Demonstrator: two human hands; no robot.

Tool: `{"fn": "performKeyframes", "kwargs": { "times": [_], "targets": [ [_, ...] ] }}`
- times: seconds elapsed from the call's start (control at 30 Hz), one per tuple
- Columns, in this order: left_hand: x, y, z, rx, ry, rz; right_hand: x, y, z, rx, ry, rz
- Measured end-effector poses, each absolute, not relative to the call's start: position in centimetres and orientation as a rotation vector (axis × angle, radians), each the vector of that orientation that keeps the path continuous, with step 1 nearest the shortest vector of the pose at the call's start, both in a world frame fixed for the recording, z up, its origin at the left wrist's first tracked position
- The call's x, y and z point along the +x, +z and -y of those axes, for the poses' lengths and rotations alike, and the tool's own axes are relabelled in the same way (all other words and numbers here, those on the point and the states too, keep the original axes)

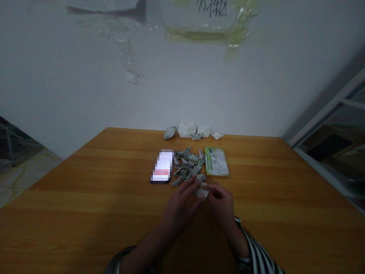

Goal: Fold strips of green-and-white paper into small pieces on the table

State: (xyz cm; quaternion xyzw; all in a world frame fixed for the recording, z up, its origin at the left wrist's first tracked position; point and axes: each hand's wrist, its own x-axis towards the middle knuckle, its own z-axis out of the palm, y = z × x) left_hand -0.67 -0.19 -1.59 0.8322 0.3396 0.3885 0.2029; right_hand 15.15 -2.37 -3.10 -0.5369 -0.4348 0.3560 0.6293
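Between my two hands, low over the wooden table, is a small creased piece of pale printed paper or wrapper [202, 193]. My left hand [180, 201] grips its left side, with the fingers along the top and the thumb below. On the right edge, the fingertips of my right hand [221, 199] are pinched closed. Just beyond my fingers lies a loose pile of folded, green-and-white printed pieces [188, 163]. Its near end is partly hidden by my left fingers. Exactly what the pieces are made of is too dim to tell.
Left of the pile lies a phone [162, 167] with a lit, blurred screen. A green-and-white flat packet [216, 161] lies to the right. Crumpled white tissues [186, 130] and a crumpled printed piece [170, 133] sit along the table's back edge, against the wall [182, 87].
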Motion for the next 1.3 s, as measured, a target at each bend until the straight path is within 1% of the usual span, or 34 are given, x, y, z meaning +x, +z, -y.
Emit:
{"fn": "performKeyframes", "kwargs": {
  "times": [0.07, 0.2, 0.33, 0.47, 0.57, 0.63, 0.73, 0.87, 1.1, 1.3],
  "targets": [
    [-0.8, -1.7, 0.1, 2.45, 1.067, -0.895, 15.1, -3.1, 2.3, -1.245, 0.844, 0.939],
    [-1.4, -1.9, -0.1, 2.649, 1.069, -0.817, 15.0, -3.0, 2.1, -1.19, 1.007, 0.881],
    [-1.7, -2.0, 0.0, 2.62, 1.106, -0.717, 14.5, -3.2, 2.2, -1.118, 1.112, 0.859],
    [-1.9, -1.8, 0.0, 2.592, 1.211, -0.711, 14.6, -3.2, 2.5, -1.036, 1.183, 0.862],
    [-1.8, -1.5, -0.1, 2.551, 1.21, -0.711, 15.2, -3.0, 2.5, -1.0, 1.257, 0.821],
    [-1.5, -1.2, -0.2, 2.42, 1.163, -0.787, 15.5, -2.8, 2.4, -1.06, 1.201, 0.836],
    [-1.0, -1.3, -0.2, 2.186, 1.142, -1.016, 15.6, -2.7, 2.2, -1.192, 1.019, 0.934],
    [-0.6, -2.1, -0.3, 2.222, 1.046, -1.097, 14.9, -2.8, 2.5, -1.22, 0.931, 1.031],
    [-0.8, -2.1, -0.5, 2.454, 0.928, -1.289, 13.9, -2.7, 3.2, -1.205, 0.926, 1.122],
    [-0.3, -1.9, -0.1, 2.517, 0.85, -1.228, 13.5, -3.3, 2.6, -1.178, 1.135, 0.975]
  ]
}}
